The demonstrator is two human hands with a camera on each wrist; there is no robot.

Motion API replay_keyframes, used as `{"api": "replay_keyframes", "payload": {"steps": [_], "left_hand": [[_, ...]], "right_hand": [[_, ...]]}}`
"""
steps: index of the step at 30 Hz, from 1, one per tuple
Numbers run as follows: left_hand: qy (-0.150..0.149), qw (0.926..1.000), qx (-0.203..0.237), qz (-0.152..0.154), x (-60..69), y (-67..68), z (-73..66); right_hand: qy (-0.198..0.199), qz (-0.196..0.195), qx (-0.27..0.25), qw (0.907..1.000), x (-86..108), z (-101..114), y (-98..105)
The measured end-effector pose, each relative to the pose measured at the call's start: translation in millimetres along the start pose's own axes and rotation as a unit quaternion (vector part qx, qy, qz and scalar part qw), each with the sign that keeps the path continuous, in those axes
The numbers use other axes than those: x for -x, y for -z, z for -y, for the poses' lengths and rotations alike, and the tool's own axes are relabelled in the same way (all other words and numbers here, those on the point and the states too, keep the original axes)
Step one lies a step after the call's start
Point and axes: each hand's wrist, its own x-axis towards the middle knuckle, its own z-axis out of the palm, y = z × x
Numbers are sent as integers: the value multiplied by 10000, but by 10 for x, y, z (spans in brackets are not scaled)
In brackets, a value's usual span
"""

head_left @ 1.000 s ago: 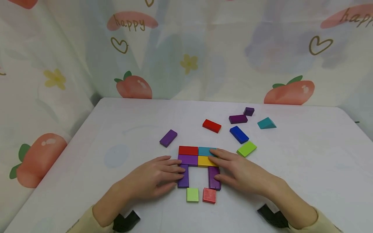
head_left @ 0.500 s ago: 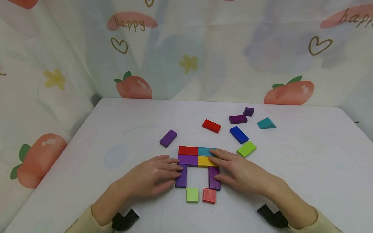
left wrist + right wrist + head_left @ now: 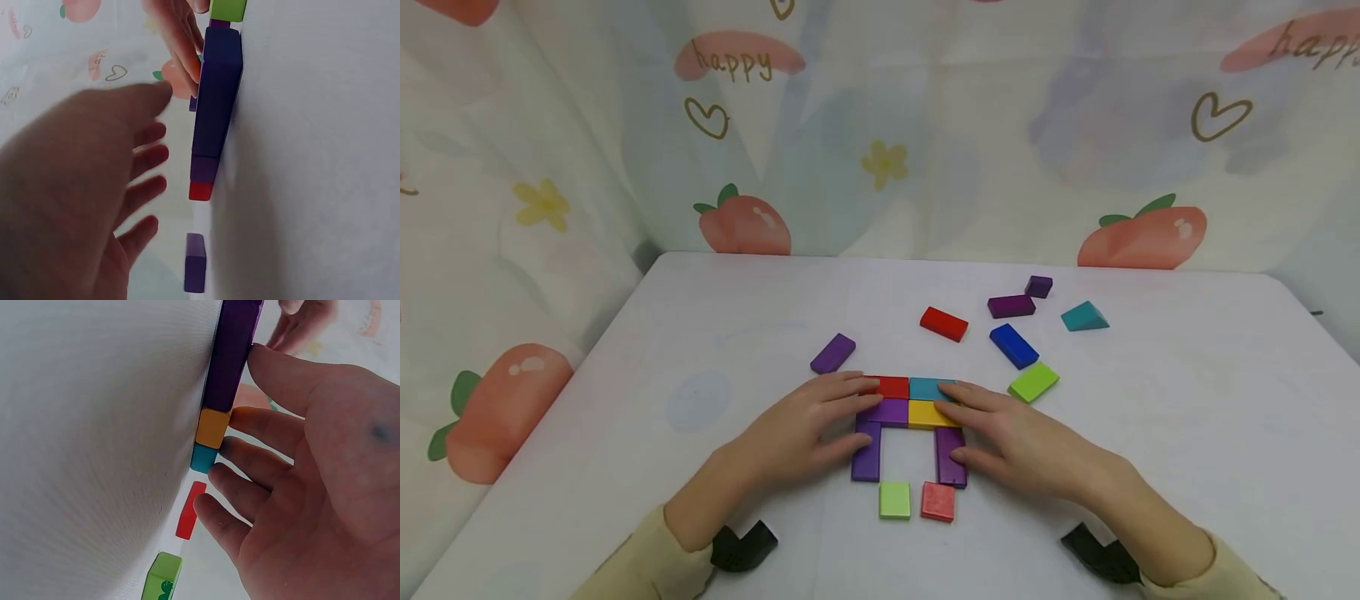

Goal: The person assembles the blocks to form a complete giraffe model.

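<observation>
- Left hand [image 3: 812, 425]: grip wide and relaxed, holding nothing; the left wrist view shows its fingertips apart from the blocks, above the left end of the red block [image 3: 893, 387], the horizontal purple block [image 3: 891, 412] and the left upright purple block [image 3: 866, 460]. A fingertip coming down off-centre could shove one out of line.
- Right hand [image 3: 1011, 433]: grip wide, nothing enclosed; its thumb meets the right upright purple block [image 3: 951, 473], its index finger the yellow block [image 3: 923, 414], and its middle finger is at the teal block [image 3: 928, 389]. Uneven inward pressure could skew that upright or split the seams.
- Between the hands, all six blocks lie flat on the tabletop [image 3: 760, 287] in an arch; with nothing visibly fastening them, a sideways drag could spread the legs.
- Nearer the person, the lime square block [image 3: 895, 501] and coral square block [image 3: 938, 502] sit by the legs' ends, where a sliding leg could knock them.
- Farther out, the loose purple block [image 3: 833, 352] lies just beyond the left fingers, exposed to a careless brush.
</observation>
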Motion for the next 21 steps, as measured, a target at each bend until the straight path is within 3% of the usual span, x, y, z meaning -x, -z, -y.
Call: {"api": "replay_keyframes", "payload": {"steps": [5, 9, 14, 21], "left_hand": [[-880, 9957, 223, -164, -2, -19, -119], [-1306, 9913, 140, -92, 47, -43, -218], [-1591, 9870, -197, 100, 71, -83, -322], [-1648, 9853, -420, 163, 125, -124, -428]], "right_hand": [[-41, 22, -49, 10000, 4, -2, -11], [-72, 67, -99, 9999, -12, 11, -21], [-79, 103, -91, 9999, -23, 23, -24], [-85, 35, -119, 9999, -2, 10, -13]]}}
